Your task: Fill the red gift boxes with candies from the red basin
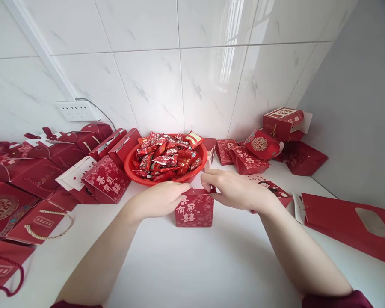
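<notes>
A small red gift box (195, 211) with pale Chinese characters and a floral print stands upright on the white table in front of me. My left hand (162, 199) is closed on the left end of its top edge. At the right end of that edge, my right hand (232, 188) pinches the box with bent fingers. Some fingertips are hidden behind the box and the hands. Just behind it sits a red plastic basin (128, 169) heaped with red-wrapped candies (167, 158).
Many red gift boxes (107, 179), some with rope handles, crowd the left side. More boxes (248, 158) are piled at the back right. A flat red bag (349, 222) with an oval window lies at the right. A power socket (78, 111) is on the tiled wall.
</notes>
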